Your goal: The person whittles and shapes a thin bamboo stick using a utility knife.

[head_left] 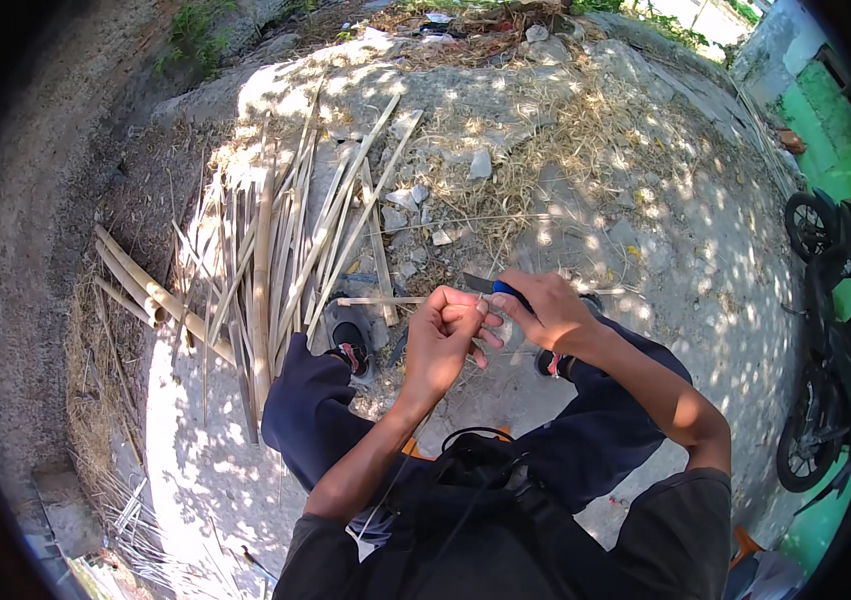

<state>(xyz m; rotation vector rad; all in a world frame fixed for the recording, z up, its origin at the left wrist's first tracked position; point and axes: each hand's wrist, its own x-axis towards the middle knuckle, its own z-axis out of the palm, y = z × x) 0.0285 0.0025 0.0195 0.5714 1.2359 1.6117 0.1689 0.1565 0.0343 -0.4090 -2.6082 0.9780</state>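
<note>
My left hand (pixel 443 338) is closed around a thin bamboo strip (pixel 374 520), which trails down past my forearm toward my lap. In my right hand (pixel 552 312) is a knife with a blue handle (pixel 512 294). Its dark blade (pixel 478 284) points left, just above my left fingertips. My right thumb is close to the left fingers, where the strip's upper end shows; whether the blade touches it, I cannot tell. A pale flat bamboo piece (pixel 381 300) lies crosswise behind my left hand, partly hidden by it.
Many split bamboo slats (pixel 331 215) are heaped on the ground to the left, beside thicker bamboo poles (pixel 151 290). Stones (pixel 481 164) and dry shavings (pixel 586 150) are scattered ahead. A black motorcycle (pixel 831 330) stands at the right by a green wall (pixel 846 290).
</note>
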